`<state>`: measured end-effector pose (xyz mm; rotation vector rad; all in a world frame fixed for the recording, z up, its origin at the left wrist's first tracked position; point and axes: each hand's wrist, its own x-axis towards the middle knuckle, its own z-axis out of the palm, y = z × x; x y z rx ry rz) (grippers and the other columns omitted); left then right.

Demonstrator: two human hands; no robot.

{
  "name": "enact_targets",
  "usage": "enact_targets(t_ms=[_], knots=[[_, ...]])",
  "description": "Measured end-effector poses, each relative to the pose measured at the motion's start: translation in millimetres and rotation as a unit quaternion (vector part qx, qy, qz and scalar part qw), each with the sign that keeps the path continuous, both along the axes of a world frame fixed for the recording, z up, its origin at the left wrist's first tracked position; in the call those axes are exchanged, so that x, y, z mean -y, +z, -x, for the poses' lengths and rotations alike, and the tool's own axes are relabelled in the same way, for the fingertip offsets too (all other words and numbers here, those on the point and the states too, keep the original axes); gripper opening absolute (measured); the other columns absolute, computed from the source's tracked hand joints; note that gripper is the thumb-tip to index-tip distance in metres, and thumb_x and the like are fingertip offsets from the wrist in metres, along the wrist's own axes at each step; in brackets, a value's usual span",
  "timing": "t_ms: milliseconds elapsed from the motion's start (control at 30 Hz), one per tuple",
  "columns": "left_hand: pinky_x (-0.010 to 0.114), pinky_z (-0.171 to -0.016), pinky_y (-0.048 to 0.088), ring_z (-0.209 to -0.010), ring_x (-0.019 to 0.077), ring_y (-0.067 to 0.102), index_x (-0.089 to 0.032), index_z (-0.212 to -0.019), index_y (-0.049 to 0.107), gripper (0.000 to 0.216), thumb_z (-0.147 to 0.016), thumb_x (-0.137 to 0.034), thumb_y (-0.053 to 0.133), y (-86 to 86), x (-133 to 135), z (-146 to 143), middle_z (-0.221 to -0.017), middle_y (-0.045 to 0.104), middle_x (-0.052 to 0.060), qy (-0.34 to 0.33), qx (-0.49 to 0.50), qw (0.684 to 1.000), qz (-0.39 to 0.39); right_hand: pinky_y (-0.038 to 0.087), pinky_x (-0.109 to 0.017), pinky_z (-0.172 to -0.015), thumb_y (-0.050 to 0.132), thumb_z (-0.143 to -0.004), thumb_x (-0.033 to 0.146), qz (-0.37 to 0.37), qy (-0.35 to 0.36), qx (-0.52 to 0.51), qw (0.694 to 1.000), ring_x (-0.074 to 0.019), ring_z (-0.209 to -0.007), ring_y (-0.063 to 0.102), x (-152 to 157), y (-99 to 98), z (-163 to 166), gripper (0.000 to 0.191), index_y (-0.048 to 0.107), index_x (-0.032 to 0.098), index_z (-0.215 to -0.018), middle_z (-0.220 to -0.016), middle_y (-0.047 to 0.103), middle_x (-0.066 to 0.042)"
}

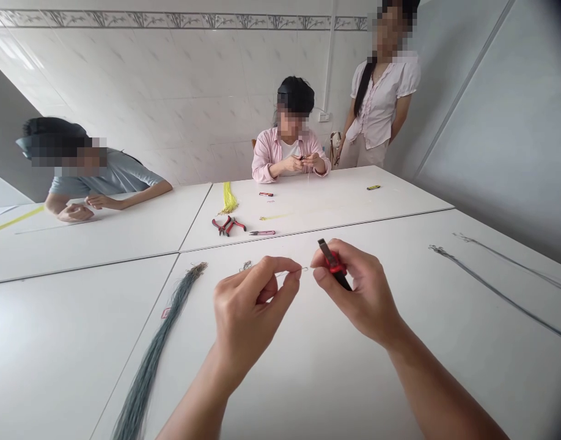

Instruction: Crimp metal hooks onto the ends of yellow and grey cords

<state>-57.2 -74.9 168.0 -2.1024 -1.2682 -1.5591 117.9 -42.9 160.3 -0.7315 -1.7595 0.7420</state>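
Observation:
My left hand (253,302) is closed in a pinch on a thin grey wire (293,272), held just above the white table (308,379). My right hand (360,290) is closed round a small red-and-black cutting tool (333,263), its thumb and forefinger meeting the wire's end. The two hands almost touch at the wire. A long bundle of grey wires (159,345) lies on the table to the left of my left arm.
Red-handled pliers (228,225), a yellow wire bundle (228,198) and small cutters lie on the far table. More grey wire strands (491,287) run along the right side. A seated person in pink works opposite, another leans at left, a third stands at the back.

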Motion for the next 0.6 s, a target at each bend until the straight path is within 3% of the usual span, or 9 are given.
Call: enact_targets(t_ms=[200,600], knots=[[0.018,-0.047,0.028,-0.048,0.0043,0.028,-0.022,-0.084,0.066,0.018,-0.082,-0.005,0.072,-0.1,-1,7,-0.057,0.026,-0.01,0.044,0.007,0.999,-0.029,0.04,-0.026,-0.063,0.059,-0.093,0.015,-0.14,-0.092,0.166,0.972,-0.0119,-0.066,0.048,-5,3.0,-15,0.008,0.059,0.021,-0.089,-0.077,0.055,0.002],[0.019,-0.048,0.029,-0.047,0.0042,0.029,-0.021,-0.082,0.066,0.018,-0.081,-0.004,0.073,2.7,1,5,-0.057,0.029,-0.01,0.058,-0.026,0.996,-0.056,0.035,-0.026,-0.059,0.059,-0.089,0.01,-0.196,-0.122,0.218,0.948,-0.0114,-0.061,0.046,-1,2.7,-14,0.01,0.062,0.02,-0.088,-0.071,0.056,0.003]])
